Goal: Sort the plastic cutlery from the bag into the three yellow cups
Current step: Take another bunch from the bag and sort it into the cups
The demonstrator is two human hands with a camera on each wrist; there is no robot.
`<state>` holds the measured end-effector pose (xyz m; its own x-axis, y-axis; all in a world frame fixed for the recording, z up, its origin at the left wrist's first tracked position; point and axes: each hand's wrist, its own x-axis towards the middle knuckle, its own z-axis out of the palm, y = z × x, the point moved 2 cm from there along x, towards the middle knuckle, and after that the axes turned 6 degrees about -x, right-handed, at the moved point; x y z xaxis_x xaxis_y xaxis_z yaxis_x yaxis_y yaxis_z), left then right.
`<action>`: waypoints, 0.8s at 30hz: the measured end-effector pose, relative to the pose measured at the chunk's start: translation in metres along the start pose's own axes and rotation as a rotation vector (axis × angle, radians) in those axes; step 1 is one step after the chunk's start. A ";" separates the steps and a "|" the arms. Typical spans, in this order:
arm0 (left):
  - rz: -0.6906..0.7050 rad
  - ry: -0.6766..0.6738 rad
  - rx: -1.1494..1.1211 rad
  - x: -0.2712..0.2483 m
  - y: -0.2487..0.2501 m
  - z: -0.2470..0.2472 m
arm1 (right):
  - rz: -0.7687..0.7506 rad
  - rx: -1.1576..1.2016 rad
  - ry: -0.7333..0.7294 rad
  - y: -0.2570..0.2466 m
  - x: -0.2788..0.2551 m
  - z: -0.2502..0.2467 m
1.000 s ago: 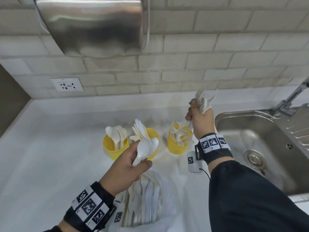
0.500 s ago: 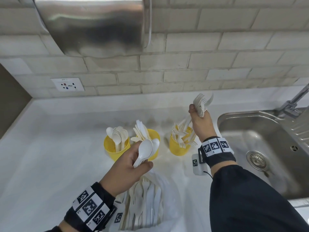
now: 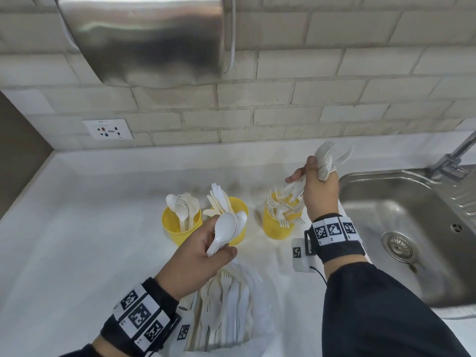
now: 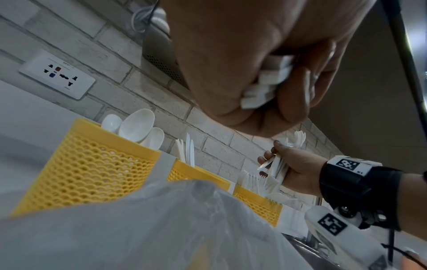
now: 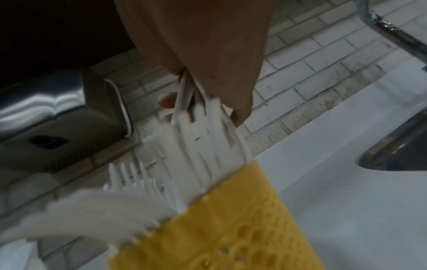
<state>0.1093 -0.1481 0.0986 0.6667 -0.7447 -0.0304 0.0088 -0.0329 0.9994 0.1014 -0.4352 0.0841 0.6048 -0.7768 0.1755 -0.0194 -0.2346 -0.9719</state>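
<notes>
Clear plastic, crumpled and open, marks the bag [image 3: 231, 318] at the near edge of the white desk [image 3: 77, 253], with white forks, knives and spoons lying inside it. Above the bag, the person's left hand [image 3: 195, 264] has its fingers curled tight round the handles of a small bunch of white spoons [image 3: 228, 228], bowls pointing up and away. Beyond it three yellow mesh cups stand in a row: the left cup [image 3: 171, 225] holds spoons, the middle cup [image 3: 238, 210] holds knives, and the right cup [image 3: 273, 228] holds forks, some leaning over its rim. Over that right cup the right hand [image 3: 318, 191] is clamped on a bundle of white forks [image 3: 327, 161], tines fanned above the fist and handles pointing down toward the cup. To the right lies a steel sink [image 3: 412, 228] with its tap [image 3: 453, 155]. On the tiled wall behind sit a white socket plate [image 3: 108, 128], its small lettering too fine to read, and a steel dispenser [image 3: 144, 37].
</notes>
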 end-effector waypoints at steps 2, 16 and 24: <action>0.011 -0.001 0.019 0.000 0.000 0.001 | -0.009 0.041 -0.035 -0.002 0.000 0.001; 0.034 0.008 0.040 0.000 0.002 0.002 | -0.135 -0.543 -0.091 0.027 -0.003 0.015; 0.033 0.002 0.027 0.000 0.003 0.004 | -0.076 -0.370 -0.062 0.023 -0.010 0.006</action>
<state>0.1058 -0.1508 0.1017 0.6682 -0.7440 0.0022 -0.0329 -0.0266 0.9991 0.0994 -0.4297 0.0591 0.6623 -0.7148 0.2245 -0.2514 -0.4943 -0.8322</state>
